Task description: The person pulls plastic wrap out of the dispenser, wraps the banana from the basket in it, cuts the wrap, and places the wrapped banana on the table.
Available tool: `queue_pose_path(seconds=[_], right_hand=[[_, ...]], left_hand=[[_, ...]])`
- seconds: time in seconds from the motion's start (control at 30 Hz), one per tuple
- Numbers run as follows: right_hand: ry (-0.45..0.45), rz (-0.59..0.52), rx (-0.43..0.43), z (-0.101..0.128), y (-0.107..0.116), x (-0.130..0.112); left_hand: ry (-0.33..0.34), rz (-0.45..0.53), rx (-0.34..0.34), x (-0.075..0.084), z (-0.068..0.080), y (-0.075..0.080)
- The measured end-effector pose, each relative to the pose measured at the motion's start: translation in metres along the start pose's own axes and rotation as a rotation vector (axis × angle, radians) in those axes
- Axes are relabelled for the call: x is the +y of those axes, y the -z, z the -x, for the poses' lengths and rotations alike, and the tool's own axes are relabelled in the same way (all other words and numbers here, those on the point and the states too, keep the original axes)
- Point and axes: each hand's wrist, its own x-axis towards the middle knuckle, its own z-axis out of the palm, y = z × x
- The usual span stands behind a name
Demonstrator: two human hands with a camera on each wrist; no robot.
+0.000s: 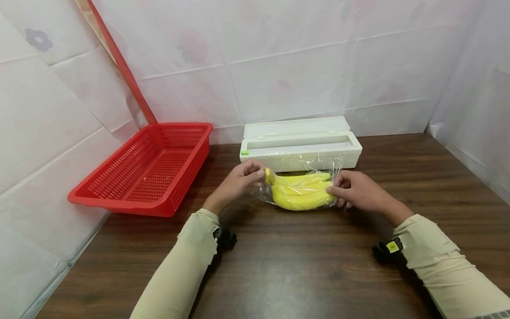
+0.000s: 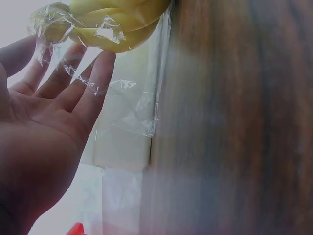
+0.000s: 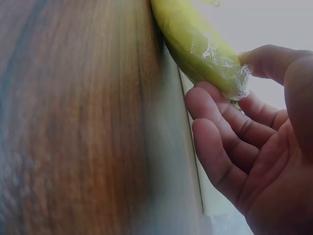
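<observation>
A bunch of yellow bananas [image 1: 300, 200], covered in clear plastic wrap [image 2: 108, 33], lies across between both hands in the head view. At the stem end, my left hand [image 1: 242, 178] pinches the wrap, with its thumb beside the stem and its other fingers spread under the film in the left wrist view. My right hand [image 1: 356, 190] grips the tip end, where the film is bunched up; its thumb presses one side and its fingers [image 3: 208, 105] curl on the other. Loose film stands up behind the bananas and hangs below the stem.
Just behind the bananas stands a long white wrap dispenser box [image 1: 300, 160] with its lid [image 1: 295, 127] raised. A red perforated plastic basket [image 1: 119, 204] sits at the left on the dark wooden table [image 1: 279, 274]. Covered walls [image 1: 287, 66] close off the back and sides.
</observation>
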Motion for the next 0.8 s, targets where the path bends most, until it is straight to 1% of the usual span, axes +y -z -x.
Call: queue_pose_path(seconds=[0.13,0.4,0.5,0.63,0.8], right_hand=[[-0.001,-0.011,-0.007,0.0004,0.0003,0.0],[0.003,-0.013,-0.013,-0.0001,-0.0005,0.0011],[0.004,-0.017,-0.013,0.0003,-0.0005,0.0012],[0.005,-0.016,-0.013,0.0007,-0.0005,0.0015],[0.009,-0.014,-0.012,0.0005,-0.0002,0.0023]], left_hand=[[0.016,0.03,0.023,0.0009,0.0003,-0.002],[0.08,0.067,0.097,0.0032,-0.0012,-0.0053],[0.078,0.063,0.121,0.0029,-0.0026,-0.0058],[0.072,0.022,0.148,0.0008,-0.0039,-0.006],[0.053,-0.063,0.161,-0.0015,-0.0041,-0.0068]])
